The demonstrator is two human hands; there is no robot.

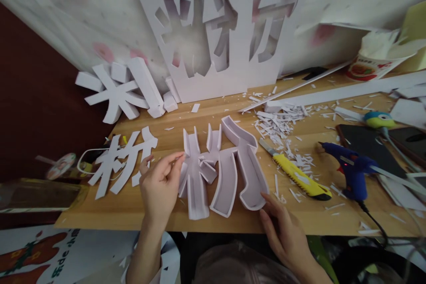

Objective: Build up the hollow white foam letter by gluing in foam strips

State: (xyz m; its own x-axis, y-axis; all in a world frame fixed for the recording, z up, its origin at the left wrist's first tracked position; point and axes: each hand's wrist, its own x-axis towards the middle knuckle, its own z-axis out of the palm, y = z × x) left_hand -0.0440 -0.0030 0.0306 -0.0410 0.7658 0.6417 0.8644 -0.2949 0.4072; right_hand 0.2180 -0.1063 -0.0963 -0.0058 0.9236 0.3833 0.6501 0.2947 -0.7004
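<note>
A wooden table with pale, streaky grain runs across the view, its near edge in front of the person's lap and its far side meeting a whitish covering blotched with soft pink. A dark red surface stands at the left. Against the covering leans a smooth white board pierced by character-shaped openings with crisp, angled edges. Thin white offcuts lie heaped on the right half and scatter towards a yellow ribbed-handled knife and a blue glue gun with a black cord. A printed paper bowl sits at the far right. Thick white blocks form strokes at the back left, while flatter white strokes lie nearer. At the near middle of the table, between the two hands, is a hollow white character, its matt floor edged by thin upright walls that bend round each stroke. The left hand has its thumb and fingertips drawn together at the character's left side; whether they grip anything is hard to tell. The right hand is loosely curved, thumb and forefinger apart, touching the character's lower right corner.
</note>
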